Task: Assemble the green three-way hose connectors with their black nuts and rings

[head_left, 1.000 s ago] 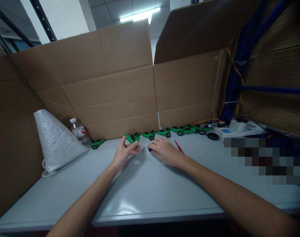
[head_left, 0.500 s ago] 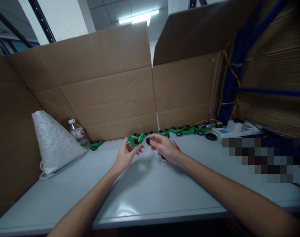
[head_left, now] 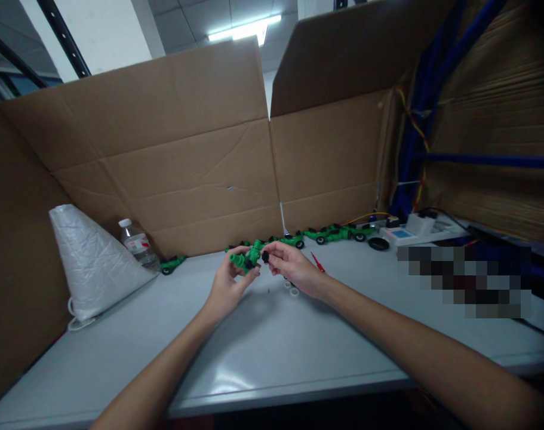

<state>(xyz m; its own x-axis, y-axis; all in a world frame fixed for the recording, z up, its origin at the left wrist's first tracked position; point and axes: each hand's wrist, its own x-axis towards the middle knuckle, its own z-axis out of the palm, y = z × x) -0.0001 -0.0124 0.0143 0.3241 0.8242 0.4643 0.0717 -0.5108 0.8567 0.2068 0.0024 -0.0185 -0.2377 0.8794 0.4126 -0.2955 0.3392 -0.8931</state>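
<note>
A grey table fills the lower half of the frame, its front edge running along the bottom. Tall cardboard sheets stand along its far side and down the left, with a second panel at upper right leaning forward over the table; a narrow gap shows between the two at centre. At far right stands a stack of flat cardboard crossed by blue bars. Above the cardboard, at upper left, a white wall is crossed by dark diagonal struts. A ceiling light glows at top centre among grey ceiling tiles.
</note>
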